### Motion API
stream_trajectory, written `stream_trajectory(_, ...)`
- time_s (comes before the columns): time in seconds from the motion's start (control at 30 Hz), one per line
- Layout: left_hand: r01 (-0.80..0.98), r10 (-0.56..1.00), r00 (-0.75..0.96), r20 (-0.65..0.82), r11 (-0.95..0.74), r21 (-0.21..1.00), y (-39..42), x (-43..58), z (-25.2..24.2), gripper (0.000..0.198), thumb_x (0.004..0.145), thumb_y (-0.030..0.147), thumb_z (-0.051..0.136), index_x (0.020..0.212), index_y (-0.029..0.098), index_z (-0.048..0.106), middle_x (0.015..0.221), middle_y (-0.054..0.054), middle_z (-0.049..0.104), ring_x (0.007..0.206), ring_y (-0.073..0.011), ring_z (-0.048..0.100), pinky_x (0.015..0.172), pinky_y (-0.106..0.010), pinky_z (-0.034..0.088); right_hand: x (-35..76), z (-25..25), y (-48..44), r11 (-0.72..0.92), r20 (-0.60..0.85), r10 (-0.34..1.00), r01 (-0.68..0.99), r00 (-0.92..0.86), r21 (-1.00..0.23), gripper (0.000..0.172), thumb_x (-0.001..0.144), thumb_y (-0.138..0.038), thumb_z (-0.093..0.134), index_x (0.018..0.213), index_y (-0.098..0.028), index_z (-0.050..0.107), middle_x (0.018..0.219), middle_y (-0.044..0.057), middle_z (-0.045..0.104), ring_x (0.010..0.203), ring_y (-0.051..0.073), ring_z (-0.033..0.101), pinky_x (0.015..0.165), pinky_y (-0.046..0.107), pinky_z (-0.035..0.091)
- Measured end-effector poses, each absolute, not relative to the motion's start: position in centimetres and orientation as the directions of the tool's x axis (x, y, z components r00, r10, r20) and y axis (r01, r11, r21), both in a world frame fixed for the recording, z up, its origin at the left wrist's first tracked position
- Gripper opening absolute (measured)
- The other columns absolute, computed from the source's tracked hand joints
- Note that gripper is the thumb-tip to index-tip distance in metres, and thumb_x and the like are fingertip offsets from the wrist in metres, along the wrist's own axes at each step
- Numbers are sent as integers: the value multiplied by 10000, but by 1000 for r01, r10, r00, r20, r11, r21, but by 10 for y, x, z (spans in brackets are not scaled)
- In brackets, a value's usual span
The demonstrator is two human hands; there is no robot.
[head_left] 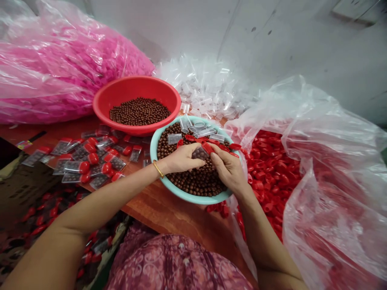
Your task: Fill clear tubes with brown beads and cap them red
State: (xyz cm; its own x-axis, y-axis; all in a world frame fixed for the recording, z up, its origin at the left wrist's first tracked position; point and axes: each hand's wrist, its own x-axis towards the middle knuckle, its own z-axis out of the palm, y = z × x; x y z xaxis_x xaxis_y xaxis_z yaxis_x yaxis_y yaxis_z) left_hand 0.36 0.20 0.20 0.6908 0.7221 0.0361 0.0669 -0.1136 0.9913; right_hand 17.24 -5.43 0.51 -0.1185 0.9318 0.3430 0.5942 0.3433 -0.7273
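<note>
Over a teal bowl of small brown balls, my left hand grips a small clear container filled with the balls. My right hand pinches a red cap at that container's end. Both hands are closed, fingers meeting at the container. Empty clear containers and loose red caps lie on the balls at the bowl's far side.
A red bowl with more brown balls stands behind. Several filled, red-capped containers lie on the wooden table at left. A clear bag of red caps is on the right, a pink-filled bag at back left, empty clear containers behind.
</note>
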Motion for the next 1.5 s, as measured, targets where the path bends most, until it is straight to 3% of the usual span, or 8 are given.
stream_trajectory(0.23, 73, 739, 666, 104, -204, 976, 1, 4, -1, 143, 636, 159, 547, 772, 131, 514, 641, 52, 491, 583, -74, 448, 560, -203, 390, 170, 8, -59, 395, 343, 912, 709, -225, -585, 432, 911, -288, 442, 1331, -223, 516, 1203, 64, 654, 1017, 206, 652, 919, 368, 508)
stream_trajectory(0.5, 93, 720, 694, -25, -55, 994, -6, 0, 11, 117, 617, 149, 541, 679, 163, 443, 507, 83, 439, 430, -55, 398, 432, -182, 328, 161, 9, -67, 476, 403, 866, 737, -297, -480, 478, 928, -344, 383, 1350, -149, 492, 990, 114, 713, 821, 199, 673, 747, 310, 530)
stream_trajectory(0.63, 87, 716, 699, 4, -91, 992, -6, 3, 10, 101, 621, 169, 544, 685, 161, 467, 490, 78, 451, 444, -66, 419, 446, -185, 326, 169, 21, -61, 436, 400, 882, 754, -249, -492, 438, 906, -458, 421, 1108, -175, 686, 650, 44, 664, 548, 164, 593, 543, 281, 467)
stream_trajectory(0.77, 155, 659, 752, 30, -221, 963, -5, 5, 10, 99, 595, 177, 549, 621, 166, 455, 518, 61, 460, 481, -76, 430, 458, -190, 317, 165, 28, -45, 301, 419, 907, 626, 45, -719, 544, 901, -567, 372, 707, -186, 710, 476, -3, 505, 431, 113, 457, 464, 258, 388)
stream_trajectory(0.97, 263, 604, 792, 84, -462, 847, -7, -1, 10, 90, 580, 171, 568, 608, 168, 483, 535, 46, 447, 499, -90, 388, 495, -222, 314, 137, 16, -30, 187, 162, 981, 331, -103, -925, 598, 899, -623, 274, 1232, -220, 564, 876, 36, 620, 782, 144, 587, 732, 287, 498)
stream_trajectory(1.13, 298, 586, 804, 104, -548, 781, -8, -1, 5, 110, 583, 168, 608, 684, 159, 566, 580, 25, 500, 524, -107, 409, 544, -237, 350, 135, 14, -33, 170, 95, 971, 349, -221, -922, 573, 917, -564, 290, 1371, -243, 432, 1152, 52, 586, 1129, 169, 519, 1054, 364, 356)
stream_trajectory(1.37, 362, 718, 653, 242, -577, 732, -21, -17, 25, 101, 708, 259, 603, 695, 165, 570, 618, 14, 563, 577, -110, 493, 599, -224, 367, 141, 21, -16, 145, 123, 987, 257, -102, -955, 814, 889, -600, -75, 1265, -203, 529, 1064, 90, 644, 979, 193, 609, 841, 351, 496)
stream_trajectory(1.5, 647, 898, 397, 190, -421, 636, -27, -78, 37, 216, 779, 392, 551, 788, 178, 580, 674, -8, 616, 615, -139, 545, 589, -234, 366, 155, 20, -7, 332, 292, 941, 626, -170, -705, 396, 916, -470, 388, 1038, -202, 654, 914, 57, 666, 845, 190, 607, 781, 329, 474)
